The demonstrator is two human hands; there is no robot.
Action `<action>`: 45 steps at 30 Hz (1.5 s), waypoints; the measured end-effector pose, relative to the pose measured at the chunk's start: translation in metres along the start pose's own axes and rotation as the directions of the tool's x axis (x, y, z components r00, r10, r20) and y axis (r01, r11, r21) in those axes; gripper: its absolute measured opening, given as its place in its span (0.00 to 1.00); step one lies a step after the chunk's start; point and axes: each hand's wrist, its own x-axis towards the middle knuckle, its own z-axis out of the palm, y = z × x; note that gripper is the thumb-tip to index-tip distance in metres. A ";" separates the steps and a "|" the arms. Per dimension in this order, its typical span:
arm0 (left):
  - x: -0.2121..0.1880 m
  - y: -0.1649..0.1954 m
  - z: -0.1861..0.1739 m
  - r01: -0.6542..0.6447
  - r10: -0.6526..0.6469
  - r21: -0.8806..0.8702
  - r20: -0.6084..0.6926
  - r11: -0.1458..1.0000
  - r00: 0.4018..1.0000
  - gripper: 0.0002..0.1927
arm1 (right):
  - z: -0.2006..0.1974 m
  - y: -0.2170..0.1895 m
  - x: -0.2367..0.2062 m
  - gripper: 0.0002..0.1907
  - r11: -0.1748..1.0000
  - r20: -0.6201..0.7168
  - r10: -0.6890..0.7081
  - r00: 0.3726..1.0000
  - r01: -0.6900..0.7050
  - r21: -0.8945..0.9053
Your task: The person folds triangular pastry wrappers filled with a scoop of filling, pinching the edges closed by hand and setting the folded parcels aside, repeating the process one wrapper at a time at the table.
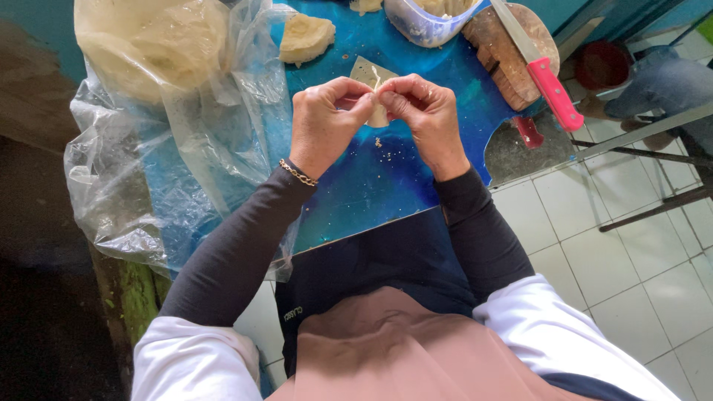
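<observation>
Blue and glossy, the counter (pixel 349 193) carries a crumpled clear plastic bag (pixel 148 148) at the left, then the left hand (pixel 325 122) and right hand (pixel 423 115), fingers pinched shut on a pale dough wrapper (pixel 369 76) (held just above the surface), and a pink-handled knife (pixel 546 78) on a wooden board (pixel 505 56).

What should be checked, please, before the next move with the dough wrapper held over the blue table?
1. Left hand pinches the dough wrapper: ok.
2. Right hand pinches it too: ok.
3. Wrapper is off the blue table: cannot tell.
4. Pink-handled knife lies on the wooden board, away from both hands: ok.
5. Table beneath is clean: not ok, crumbs.
6. Filling inside the wrapper: cannot tell.
</observation>
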 end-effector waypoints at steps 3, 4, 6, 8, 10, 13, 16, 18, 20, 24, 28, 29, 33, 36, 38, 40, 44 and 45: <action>0.000 -0.001 -0.001 0.028 -0.028 0.012 -0.017 1.000 0.999 0.08 | 0.001 0.000 -0.001 0.04 1.000 -0.004 -0.018 1.000 0.018 -0.021; 0.000 -0.001 -0.002 0.022 -0.022 -0.011 0.000 1.000 1.000 0.09 | 0.001 0.000 -0.001 0.04 0.999 -0.006 -0.030 1.000 0.030 -0.031; 0.001 -0.002 -0.003 0.012 -0.010 -0.058 0.033 0.998 0.999 0.09 | 0.001 -0.001 -0.001 0.04 0.998 -0.001 -0.040 0.999 0.040 -0.038; 0.002 -0.002 -0.003 0.002 -0.002 -0.029 0.020 1.000 1.000 0.08 | 0.001 -0.001 -0.002 0.04 0.999 0.014 -0.037 0.999 0.037 -0.032; 0.002 -0.004 -0.002 0.014 -0.014 -0.009 0.009 1.000 1.000 0.07 | 0.001 -0.001 -0.002 0.04 1.000 0.005 -0.010 1.000 0.010 0.003; 0.001 -0.007 -0.001 0.050 -0.050 -0.022 -0.015 0.999 0.999 0.06 | 0.001 0.000 -0.001 0.05 0.999 -0.019 0.021 1.000 -0.020 0.029; 0.004 -0.009 -0.002 0.109 -0.113 -0.152 -0.015 0.982 0.993 0.06 | 0.001 -0.002 0.000 0.06 0.996 -0.020 0.057 0.998 -0.055 0.075; 0.007 -0.009 -0.003 0.206 -0.206 -0.319 0.032 0.925 0.978 0.06 | 0.000 -0.004 0.001 0.07 0.988 -0.003 0.090 0.996 -0.089 0.125; 0.007 -0.008 -0.005 0.255 -0.237 -0.422 0.096 0.870 0.967 0.05 | 0.000 -0.008 0.002 0.08 0.975 0.024 0.126 0.992 -0.128 0.184; 0.003 -0.005 -0.003 0.095 -0.077 -0.246 0.080 0.965 0.994 0.05 | 0.000 -0.012 0.003 0.09 0.944 0.097 0.175 0.980 -0.195 0.266; 0.002 -0.006 -0.002 -0.098 0.102 -0.075 0.059 0.992 0.993 0.05 | -0.002 -0.009 0.003 0.06 0.993 0.046 0.092 0.995 -0.096 0.076; 0.003 -0.007 -0.002 -0.076 0.082 -0.095 0.067 0.993 0.994 0.05 | -0.002 -0.008 0.003 0.06 0.995 0.029 0.084 0.996 -0.085 0.047; 0.007 -0.009 -0.004 0.108 -0.053 -0.368 0.156 0.923 0.986 0.05 | -0.005 -0.003 0.004 0.05 0.979 -0.035 0.084 0.996 -0.075 0.191; 0.009 -0.008 -0.006 0.232 -0.117 -0.559 0.233 0.796 0.965 0.06 | -0.004 0.000 0.002 0.04 0.980 -0.044 0.015 0.999 -0.006 0.197; 0.007 -0.004 -0.004 0.118 -0.050 -0.423 0.169 0.899 0.984 0.10 | -0.003 0.002 0.001 0.05 0.997 -0.035 -0.062 0.997 0.064 0.053; 0.006 -0.001 -0.002 0.078 -0.037 -0.298 0.142 0.952 0.989 0.12 | -0.001 0.003 0.000 0.05 0.996 -0.015 -0.080 0.997 0.079 -0.034; 0.006 0.000 -0.001 0.116 -0.087 -0.225 0.136 0.967 0.987 0.08 | 0.000 0.004 -0.001 0.03 0.994 -0.061 -0.106 0.992 0.104 -0.041; 0.007 -0.001 -0.001 0.115 -0.086 -0.237 0.132 0.965 0.987 0.08 | 0.000 0.004 -0.001 0.04 0.992 -0.040 -0.114 0.993 0.111 -0.056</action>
